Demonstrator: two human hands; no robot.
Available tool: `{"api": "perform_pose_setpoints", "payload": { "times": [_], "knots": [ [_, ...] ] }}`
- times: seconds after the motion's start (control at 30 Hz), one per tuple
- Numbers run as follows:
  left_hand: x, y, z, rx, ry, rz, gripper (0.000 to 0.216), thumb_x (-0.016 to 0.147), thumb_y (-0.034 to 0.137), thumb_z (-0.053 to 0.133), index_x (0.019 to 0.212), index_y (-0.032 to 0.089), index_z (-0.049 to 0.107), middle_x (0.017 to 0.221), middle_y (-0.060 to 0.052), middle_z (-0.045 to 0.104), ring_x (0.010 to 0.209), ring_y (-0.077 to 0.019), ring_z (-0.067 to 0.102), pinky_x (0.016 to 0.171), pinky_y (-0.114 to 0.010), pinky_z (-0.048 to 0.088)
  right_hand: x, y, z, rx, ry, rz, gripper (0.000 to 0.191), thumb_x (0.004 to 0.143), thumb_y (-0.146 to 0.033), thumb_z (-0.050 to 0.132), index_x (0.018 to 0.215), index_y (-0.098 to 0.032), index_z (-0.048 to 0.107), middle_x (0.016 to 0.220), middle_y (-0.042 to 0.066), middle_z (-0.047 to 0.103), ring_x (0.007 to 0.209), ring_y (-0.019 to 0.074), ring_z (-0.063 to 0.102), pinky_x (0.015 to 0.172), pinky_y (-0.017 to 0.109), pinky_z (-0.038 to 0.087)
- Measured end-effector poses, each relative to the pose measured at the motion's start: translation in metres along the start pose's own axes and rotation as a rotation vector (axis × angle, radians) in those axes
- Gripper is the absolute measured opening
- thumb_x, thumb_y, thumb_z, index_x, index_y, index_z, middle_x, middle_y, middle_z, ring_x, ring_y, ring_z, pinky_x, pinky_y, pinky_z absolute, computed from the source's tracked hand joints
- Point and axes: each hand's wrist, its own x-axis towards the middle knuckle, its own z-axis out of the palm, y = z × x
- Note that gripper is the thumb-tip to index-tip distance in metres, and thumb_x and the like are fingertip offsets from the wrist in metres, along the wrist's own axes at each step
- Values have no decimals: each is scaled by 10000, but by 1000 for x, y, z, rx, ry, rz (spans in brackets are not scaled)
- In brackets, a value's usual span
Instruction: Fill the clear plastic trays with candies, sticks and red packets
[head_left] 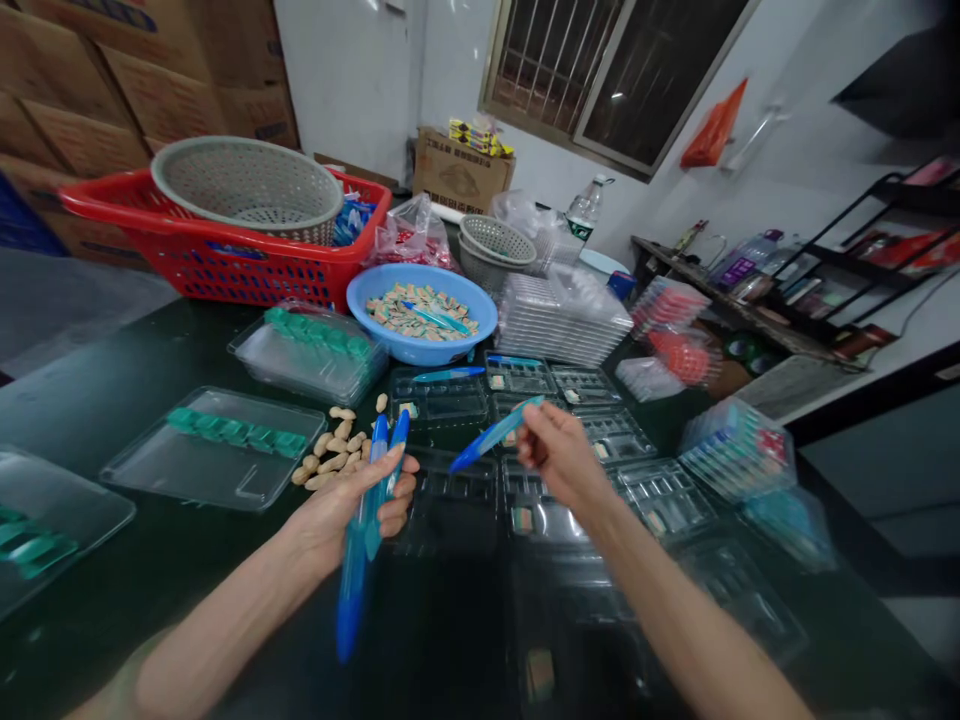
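Observation:
My left hand (360,510) is closed round a bundle of blue pens (367,520), their tips pointing up past my fingers. My right hand (559,455) pinches a single blue pen (495,433) by one end and holds it slanted over several clear plastic blister trays (525,490) on the dark table. Some tray pockets hold small erasers. One more blue pen (448,375) lies in a tray further back. A pile of peanuts (334,452) lies just left of my left hand.
A blue bowl (375,290) of small erasers with a pen sits behind the trays. A red basket (225,260) holds a grey colander. Clear lids with green pieces (225,440) lie at the left. Stacked clear trays (562,320) and packed blister packs (735,450) stand at the right.

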Motion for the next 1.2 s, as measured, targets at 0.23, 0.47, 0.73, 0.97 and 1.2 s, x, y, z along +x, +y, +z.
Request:
{"api": "perform_pose_setpoints", "payload": {
  "times": [0.23,0.47,0.73,0.97,1.2],
  "knots": [
    [3,-4,-2,-29,-59,-16,195,812,321,566,845,129,573,624,19,424,437,-46,350,409,-187,259,51,-14,-58,-1541,196,-473,213,919,-266,370,1020,-144,513,951,99,589,835,190,556,701,269,392],
    [4,2,-5,-120,-70,-30,222,841,313,517,891,111,592,645,3,423,460,-51,352,421,-189,272,78,13,-45,-1901,-147,-365,182,898,-191,389,959,-144,554,956,113,600,869,216,581,669,268,403],
    [3,2,-4,-121,-61,-32,207,833,291,519,899,113,603,634,0,416,446,-58,352,396,-198,291,84,18,-12,-1887,-116,-272,229,859,-83,370,927,-89,589,926,186,610,873,245,591,698,319,424],
    [6,2,-6,-176,-77,-9,198,848,256,500,929,97,586,658,1,405,467,-54,358,403,-193,314,79,12,-7,-1739,21,-203,188,831,-89,453,974,-82,574,948,181,618,867,251,602,702,330,444],
    [6,5,-2,-413,-27,95,139,854,202,489,888,81,548,656,11,400,496,-53,373,431,-177,351,6,22,52,-662,-373,21,249,902,-370,406,874,-166,546,761,36,644,581,117,592,489,200,431]
  ]
}}
